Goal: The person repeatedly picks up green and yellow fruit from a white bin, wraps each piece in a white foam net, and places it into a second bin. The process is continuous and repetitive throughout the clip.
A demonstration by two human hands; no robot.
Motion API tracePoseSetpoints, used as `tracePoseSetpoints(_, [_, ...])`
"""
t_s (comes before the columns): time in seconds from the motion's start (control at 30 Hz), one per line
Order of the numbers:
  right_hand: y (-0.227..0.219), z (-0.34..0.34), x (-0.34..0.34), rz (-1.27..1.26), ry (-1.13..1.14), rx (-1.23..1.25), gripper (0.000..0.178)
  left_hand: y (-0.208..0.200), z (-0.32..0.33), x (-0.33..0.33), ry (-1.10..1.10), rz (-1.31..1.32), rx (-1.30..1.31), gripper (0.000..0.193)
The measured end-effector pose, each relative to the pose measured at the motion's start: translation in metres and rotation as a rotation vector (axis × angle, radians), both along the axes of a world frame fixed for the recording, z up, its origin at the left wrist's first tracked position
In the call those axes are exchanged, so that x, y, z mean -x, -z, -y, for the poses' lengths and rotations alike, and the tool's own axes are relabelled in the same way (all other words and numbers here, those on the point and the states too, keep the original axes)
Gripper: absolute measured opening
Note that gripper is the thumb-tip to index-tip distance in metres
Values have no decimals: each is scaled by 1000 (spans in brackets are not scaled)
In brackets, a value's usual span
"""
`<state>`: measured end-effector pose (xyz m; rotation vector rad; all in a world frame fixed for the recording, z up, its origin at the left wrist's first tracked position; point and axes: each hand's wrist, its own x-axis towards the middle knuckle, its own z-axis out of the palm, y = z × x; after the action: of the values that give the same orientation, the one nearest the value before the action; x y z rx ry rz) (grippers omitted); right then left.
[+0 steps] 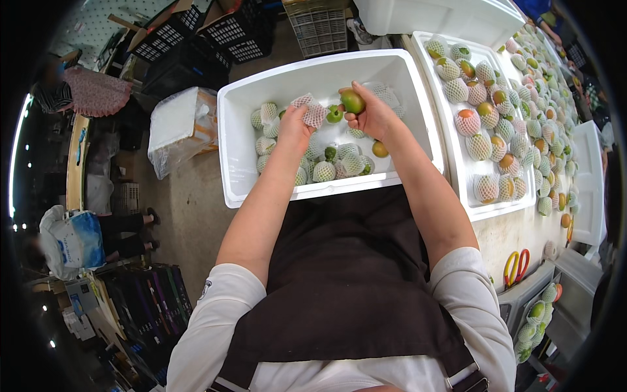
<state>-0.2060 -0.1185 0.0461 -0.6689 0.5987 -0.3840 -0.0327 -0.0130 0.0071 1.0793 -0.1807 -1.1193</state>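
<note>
1. Left hand (pixel 297 129), upper centre of the frame: fingers pinched together on a white foam-mesh sleeve (pixel 315 115); whether the sleeve contains anything cannot be told.
2. Right hand (pixel 375 115), just right of it: thumb and fingers clamped around a round, smooth green-and-brownish fruit (pixel 353 101), unwrapped, above the box interior.
3. Below both hands: large rectangular white foam box (pixel 236 147), holding mesh-wrapped pale-green fruits (pixel 324 172) at left and lower centre, plus a bare orange-brown fruit (pixel 379 149) near the right forearm.
4. Upper right: shallow white foam tray (pixel 499 210) bearing rows of mesh-wrapped fruits.
5. Lower right: red-and-yellow-handled scissors (pixel 518 268).
</note>
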Motion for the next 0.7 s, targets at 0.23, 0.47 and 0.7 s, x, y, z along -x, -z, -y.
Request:
tracePoseSetpoints(0.23, [12,12,6,125,13,-158,41,1,1,3,87,46,26,26])
tracePoseSetpoints(0.47, [23,17,7,159,5,-103,42,-10,1,14,144,141,-44,28])
tracePoseSetpoints(0.7, [13,5,-1,84,61,44,43,-9,-3,14,201,327,-119,35])
